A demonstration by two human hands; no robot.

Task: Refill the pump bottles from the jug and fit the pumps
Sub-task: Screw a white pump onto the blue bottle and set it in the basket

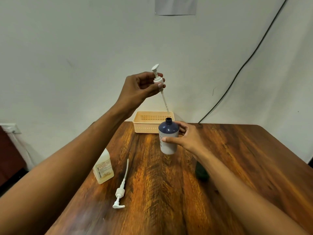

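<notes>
My left hand [141,87] holds a white pump [159,80] by its collar, raised above the table. Its dip tube slants down, and the tip hangs just above the open neck of a blue-and-white bottle [168,133]. My right hand [188,135] grips that bottle, which stands upright on the wooden table [237,158]. A second white pump [120,190] lies flat on the table near the front left. The translucent jug [103,168] with a pale label stands at the left, partly hidden by my left forearm.
A peach slotted basket [149,122] sits at the table's far edge behind the bottle. A dark object [201,173] shows partly under my right forearm. A black cable [250,58] runs down the wall at the right.
</notes>
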